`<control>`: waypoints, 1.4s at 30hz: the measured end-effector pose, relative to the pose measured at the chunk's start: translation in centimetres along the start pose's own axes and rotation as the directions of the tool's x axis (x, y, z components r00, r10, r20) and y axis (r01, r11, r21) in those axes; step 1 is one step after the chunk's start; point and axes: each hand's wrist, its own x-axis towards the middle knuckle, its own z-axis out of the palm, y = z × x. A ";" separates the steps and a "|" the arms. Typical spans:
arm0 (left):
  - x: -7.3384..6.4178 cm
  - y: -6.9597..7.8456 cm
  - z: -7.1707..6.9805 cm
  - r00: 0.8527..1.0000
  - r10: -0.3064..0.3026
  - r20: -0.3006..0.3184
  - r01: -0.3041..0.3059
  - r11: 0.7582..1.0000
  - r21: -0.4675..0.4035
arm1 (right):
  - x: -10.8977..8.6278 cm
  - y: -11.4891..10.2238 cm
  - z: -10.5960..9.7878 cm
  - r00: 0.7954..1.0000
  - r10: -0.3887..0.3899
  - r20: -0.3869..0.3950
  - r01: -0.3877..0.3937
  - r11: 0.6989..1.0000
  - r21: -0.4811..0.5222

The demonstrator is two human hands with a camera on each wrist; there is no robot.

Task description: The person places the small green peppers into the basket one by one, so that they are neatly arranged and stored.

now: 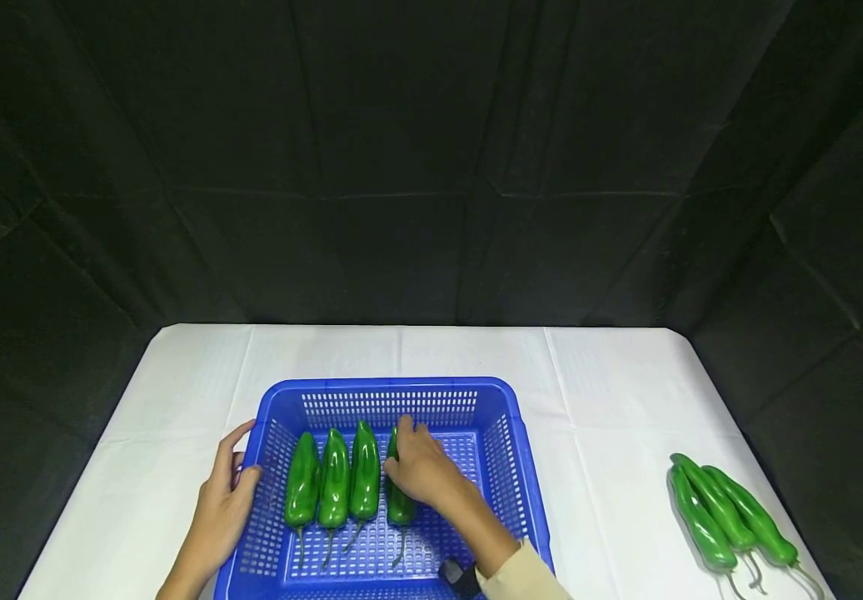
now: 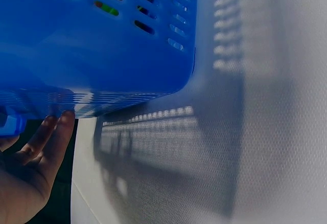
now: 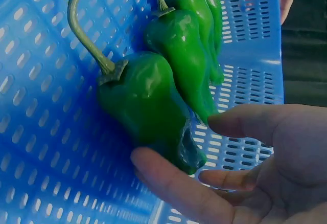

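A blue perforated plastic basket [image 1: 405, 384] holds several glossy green peppers, side by side with stems toward me. My left hand [image 1: 223, 504] grips the basket's left rim, thumb at the rim and fingertips [image 2: 65, 119] against the outer wall. Inside the basket, my right hand [image 1: 424, 467] is over the rightmost pepper [image 1: 400, 504], covering part of it. In the right wrist view this pepper [image 3: 143, 96] lies between the thumb and spread fingers, near its tip; one finger is right at its side. Its neighbour [image 3: 179, 45] lies just beside the thumb tip.
Three more green peppers [image 1: 731, 517] lie on the white tablecloth [image 1: 611, 400] at the far right. Black cloth [image 1: 416, 167] hangs behind the table and along both sides. A small black object [image 1: 460, 575] shows beside the right sleeve.
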 end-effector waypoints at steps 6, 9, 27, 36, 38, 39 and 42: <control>0.0 0.0 0.0 1.000 0.000 -0.002 0.000 1.000 -0.003 | -0.3 -0.3 -0.1 1.000 0.007 -0.027 -0.009 0.998 -0.063; 0.0 0.0 0.0 1.000 0.003 -0.004 -0.003 1.000 0.000 | -0.4 -0.2 -0.3 0.999 -0.016 -0.052 0.011 0.996 -0.091; -0.1 0.2 0.0 1.000 0.003 0.002 -0.003 1.000 0.001 | -2.3 0.3 -4.8 0.963 -0.161 -0.216 0.109 0.966 -0.235; 0.0 0.2 0.0 1.000 -0.003 0.011 0.003 1.000 0.001 | -4.9 3.0 -8.6 0.903 -0.137 -0.406 0.076 0.984 -0.162; 0.0 0.1 0.0 1.000 -0.008 0.011 0.008 1.000 0.002 | -5.6 3.9 -9.6 0.896 -0.095 -0.433 0.043 0.991 -0.129; 0.0 0.1 -0.1 1.000 -0.007 0.011 0.007 1.000 0.001 | -6.0 4.4 -10.1 0.893 -0.071 -0.444 0.022 0.993 -0.115; -0.1 0.1 -0.1 1.000 -0.007 0.011 0.007 1.000 0.000 | -7.0 5.9 -11.6 0.884 -0.008 -0.467 -0.041 0.995 -0.095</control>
